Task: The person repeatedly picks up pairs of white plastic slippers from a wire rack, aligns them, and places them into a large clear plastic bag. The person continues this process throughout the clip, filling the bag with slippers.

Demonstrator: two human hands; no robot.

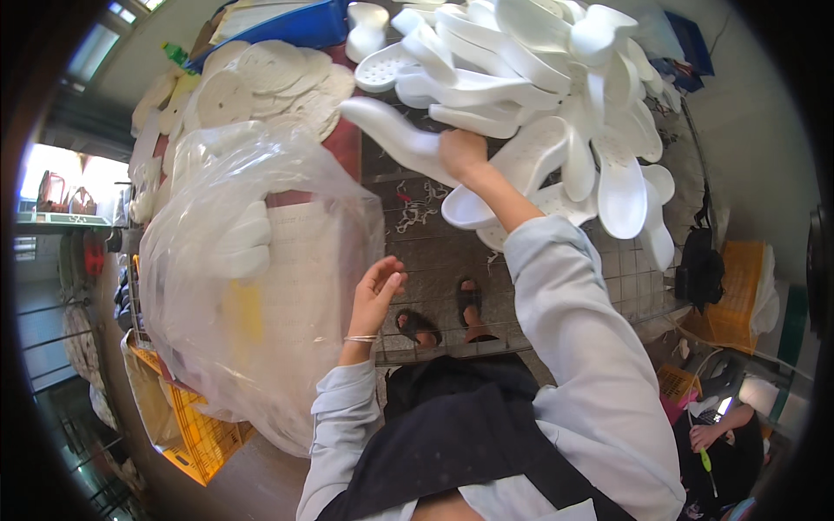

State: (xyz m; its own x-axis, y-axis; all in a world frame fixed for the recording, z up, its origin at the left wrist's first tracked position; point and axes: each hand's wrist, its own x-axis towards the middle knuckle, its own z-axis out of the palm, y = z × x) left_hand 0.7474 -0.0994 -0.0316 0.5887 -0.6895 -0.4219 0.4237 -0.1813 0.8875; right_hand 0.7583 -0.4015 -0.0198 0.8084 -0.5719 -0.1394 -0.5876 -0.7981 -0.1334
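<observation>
"All those insoles (621,187) are white, some dotted with holes."
"And the discs (274,68)?"
"Cream. The bin (300,24)'s bright blue, the bottle (175,54) green."
"From here the sleeves (582,330) look pale blue, the apron (443,443) black."
"Yes, and the crate (204,434)'s yellow, the bag (191,278) milky-clear, the sandals (469,297) dark."

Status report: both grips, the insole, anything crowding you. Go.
Right grip closed on white insole. Left grip loosely open, empty, beside clear bag. Insole pile crowds right forearm.

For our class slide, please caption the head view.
Right hand grips a white insole by a pile; left hand near clear plastic bag.
</observation>
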